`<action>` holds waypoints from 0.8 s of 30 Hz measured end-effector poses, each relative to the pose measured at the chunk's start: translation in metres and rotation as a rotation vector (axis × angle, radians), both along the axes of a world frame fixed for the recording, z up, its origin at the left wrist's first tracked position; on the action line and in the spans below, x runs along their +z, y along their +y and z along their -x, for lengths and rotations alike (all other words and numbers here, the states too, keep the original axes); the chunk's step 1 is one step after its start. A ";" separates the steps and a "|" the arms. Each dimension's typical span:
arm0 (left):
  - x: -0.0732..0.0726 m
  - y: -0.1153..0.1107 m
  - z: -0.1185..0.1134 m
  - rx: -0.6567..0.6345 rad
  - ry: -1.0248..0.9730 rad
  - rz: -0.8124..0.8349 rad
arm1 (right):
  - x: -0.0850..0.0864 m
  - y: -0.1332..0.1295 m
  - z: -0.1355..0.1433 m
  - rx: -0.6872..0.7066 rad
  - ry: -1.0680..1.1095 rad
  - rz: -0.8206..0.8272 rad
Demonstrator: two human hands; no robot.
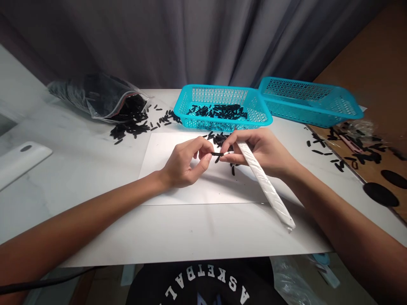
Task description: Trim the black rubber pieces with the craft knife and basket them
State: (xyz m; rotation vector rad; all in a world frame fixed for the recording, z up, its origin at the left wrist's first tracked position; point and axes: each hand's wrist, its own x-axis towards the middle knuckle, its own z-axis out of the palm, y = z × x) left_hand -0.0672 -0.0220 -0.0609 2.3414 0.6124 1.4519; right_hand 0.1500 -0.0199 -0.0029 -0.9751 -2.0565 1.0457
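Light, seemingly from overhead, made the pale desk (178,233) bright, while the curtain (127,38) looked dim. Soft shadows crossed the white sheet (171,197) near the right hand (262,152), and glints marked the plastic bag (92,99). Wide-angle distortion stretched the margins; the black piece (218,154) between the fingers (199,144) showed little detail.

Upside-down wht txt (210,270) on blk garment (203,284) reads "ASKETBAL", ends cut off.

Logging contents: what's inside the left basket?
Small black pieces, heaped loosely in the left basket. Whatever lies under the top layer is covered, so can't be seen.
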 end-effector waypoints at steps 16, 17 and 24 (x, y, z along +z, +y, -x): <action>-0.005 0.004 -0.002 0.169 0.066 0.102 | 0.001 0.018 -0.004 -0.352 0.038 -0.127; -0.005 0.005 -0.002 0.171 0.136 0.122 | 0.001 0.025 -0.008 -0.468 0.068 -0.165; -0.010 0.010 -0.003 -0.066 0.525 0.113 | -0.012 0.045 -0.034 -0.588 0.111 -0.173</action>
